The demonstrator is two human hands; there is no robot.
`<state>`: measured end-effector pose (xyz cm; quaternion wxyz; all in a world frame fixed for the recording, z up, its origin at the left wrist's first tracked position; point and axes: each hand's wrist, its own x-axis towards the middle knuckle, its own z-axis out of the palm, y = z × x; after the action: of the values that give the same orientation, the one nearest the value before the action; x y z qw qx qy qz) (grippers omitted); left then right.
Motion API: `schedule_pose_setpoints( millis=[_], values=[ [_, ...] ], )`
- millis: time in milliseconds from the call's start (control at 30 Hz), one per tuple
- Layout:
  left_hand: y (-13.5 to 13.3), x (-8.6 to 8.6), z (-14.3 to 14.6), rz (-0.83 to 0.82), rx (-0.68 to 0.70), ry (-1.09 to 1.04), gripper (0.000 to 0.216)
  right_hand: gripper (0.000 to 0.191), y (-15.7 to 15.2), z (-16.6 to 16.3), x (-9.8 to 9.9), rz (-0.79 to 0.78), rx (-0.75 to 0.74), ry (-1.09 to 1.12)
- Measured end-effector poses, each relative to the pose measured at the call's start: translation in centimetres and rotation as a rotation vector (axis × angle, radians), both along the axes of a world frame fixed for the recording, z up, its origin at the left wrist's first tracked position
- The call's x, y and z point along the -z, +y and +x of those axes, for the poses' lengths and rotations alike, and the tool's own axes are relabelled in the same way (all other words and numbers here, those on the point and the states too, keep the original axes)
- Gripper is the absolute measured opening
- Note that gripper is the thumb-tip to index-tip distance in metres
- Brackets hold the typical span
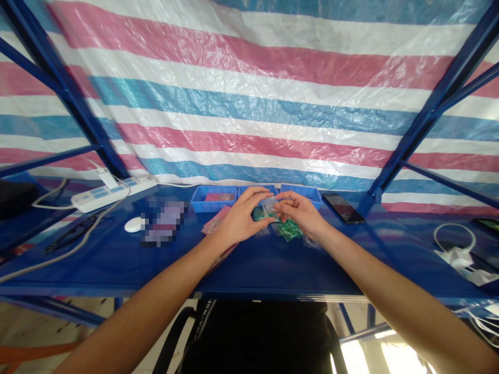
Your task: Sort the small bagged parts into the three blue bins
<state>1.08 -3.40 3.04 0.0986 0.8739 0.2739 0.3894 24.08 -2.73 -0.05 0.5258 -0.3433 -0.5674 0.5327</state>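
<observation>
My left hand (244, 217) curves its fingers and thumb around small green packets (258, 213) above the desk. My right hand (299, 210) pinches a small clear plastic bag (270, 206) by its edge, right beside the left fingertips. What is inside the clear bag is too small to make out. Below the right hand lies a loose pile of green packets (289, 230) in clear plastic. Pink packets (214, 222) rest on the desk left of my left hand, and more lie partly hidden under that forearm.
Three blue bins stand along the back: the left bin (195, 202) holds pink packets, the middle is partly covered by my hand, the right bin (317, 198) is behind my right hand. A phone (343, 208), white mouse (134, 224), power strip (117, 192) and cables lie on the blue desk (273, 272).
</observation>
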Motion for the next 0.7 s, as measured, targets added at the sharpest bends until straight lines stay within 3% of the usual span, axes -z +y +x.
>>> schedule_pose_setpoints(
  millis=[133, 300, 500, 700],
  values=[
    [0.64, 0.47, -0.16, 0.078, 0.011, -0.003, 0.026, 0.053, -0.33, 0.06, -0.37, -0.036, -0.008, 0.004],
    [0.57, 0.2, -0.31, 0.074, -0.033, -0.086, 0.019, 0.04, -0.77, -0.11, -0.91, -0.066, -0.038, 0.004],
    [0.04, -0.25, -0.15, -0.007, -0.145, -0.102, 0.029, 0.022, -0.35, -0.1, -0.52, 0.079, 0.05, -0.093],
    [-0.19, -0.11, 0.0, -0.146, -0.085, -0.044, 0.049, 0.037, -0.69, -0.43, -0.7, 0.131, -0.057, -0.124]
  ],
)
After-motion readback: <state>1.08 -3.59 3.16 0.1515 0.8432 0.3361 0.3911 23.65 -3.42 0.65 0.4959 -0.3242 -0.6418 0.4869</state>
